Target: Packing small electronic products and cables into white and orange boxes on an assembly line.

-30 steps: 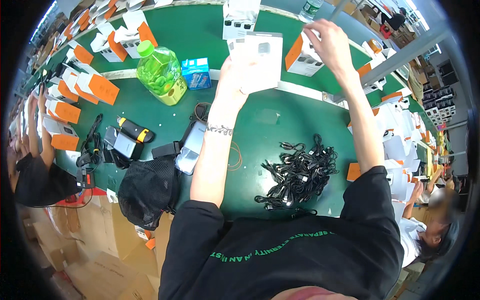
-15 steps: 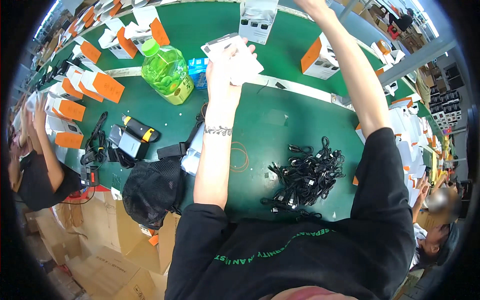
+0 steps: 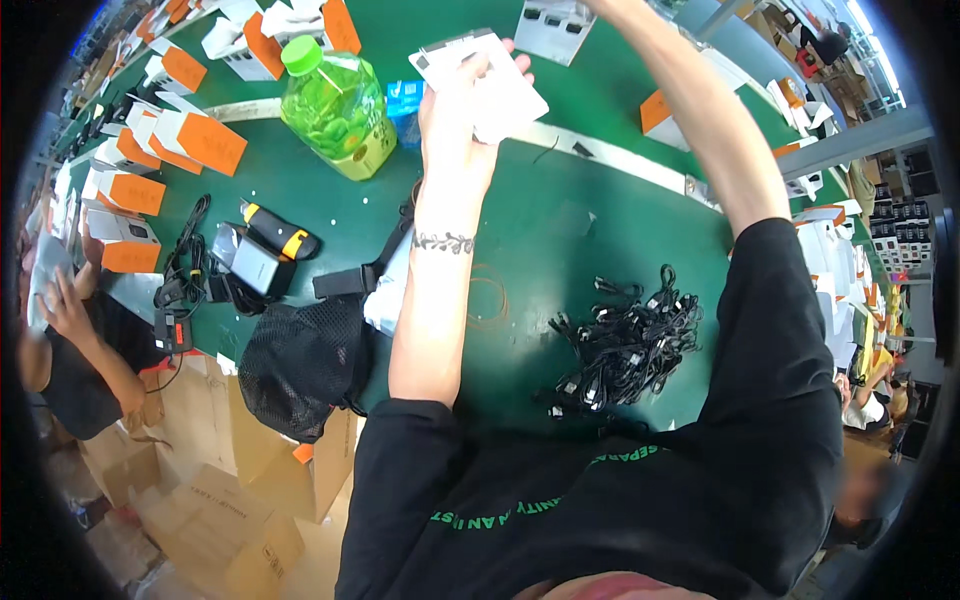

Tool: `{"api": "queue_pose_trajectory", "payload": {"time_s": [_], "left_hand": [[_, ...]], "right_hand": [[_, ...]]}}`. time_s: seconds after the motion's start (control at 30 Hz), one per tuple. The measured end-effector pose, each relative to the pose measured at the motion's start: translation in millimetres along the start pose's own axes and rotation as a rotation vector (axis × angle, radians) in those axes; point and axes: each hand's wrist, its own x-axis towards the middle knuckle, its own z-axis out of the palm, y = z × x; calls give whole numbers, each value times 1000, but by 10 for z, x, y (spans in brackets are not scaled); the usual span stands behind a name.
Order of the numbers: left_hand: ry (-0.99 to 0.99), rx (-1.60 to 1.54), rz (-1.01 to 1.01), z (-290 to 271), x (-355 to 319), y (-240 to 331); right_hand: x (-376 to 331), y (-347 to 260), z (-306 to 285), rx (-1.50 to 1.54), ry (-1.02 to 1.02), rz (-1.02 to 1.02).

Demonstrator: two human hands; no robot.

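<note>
In the head view, the person's left hand (image 3: pixel 455 125) has its fingers curled around a small stack of white cards (image 3: pixel 508 95), perhaps folded leaflets, held above the green table (image 3: pixel 530 225) near its far strip. The right forearm (image 3: pixel 720 130) runs up past the upper edge; the right hand lies beyond it, so its grip cannot be judged. Left of the cards stand a blue box (image 3: pixel 405 115) and a green-capped bottle (image 3: pixel 335 110). A white box (image 3: pixel 556 32) stands beyond them. Black cables (image 3: pixel 635 345) lie heaped nearer the person, right of the left forearm.
</note>
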Motion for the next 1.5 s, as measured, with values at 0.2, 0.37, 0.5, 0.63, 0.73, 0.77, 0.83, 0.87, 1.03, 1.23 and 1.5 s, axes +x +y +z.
{"api": "queue_pose_trajectory", "payload": {"time_s": [0.2,0.37,0.5,0.63,0.73,0.77,0.83,0.87,1.03,1.23,1.5], "left_hand": [[-31,26,-12,34,14,-34],[-197,-106,-71,-170,177,-182],[-172,6,8,-183,173,-224],[-197,106,20,-186,10,2],[-233,46,-54,36,23,-152],[-247,48,-49,55,50,-169],[-180,95,-66,63,110,-211],[-184,114,-45,52,83,-195],[-130,269,91,-26,44,-166],[-25,706,230,107,617,-537],[-276,1115,195,342,1204,-585]], "right_hand": [[-201,313,604,341,-168,-136],[-124,234,421,257,-502,-92],[-1037,-283,-583,42,-1,-104],[-2304,-754,-1656,435,-521,-225],[-3143,-663,-1569,632,-980,-182],[-3222,-672,-1529,750,-975,-117],[-3254,-568,-1459,892,-904,-5],[-3147,-513,-1402,927,-836,26],[-1840,-46,-1017,682,-103,150],[-913,501,147,169,124,167],[-978,248,81,218,139,336]]}}
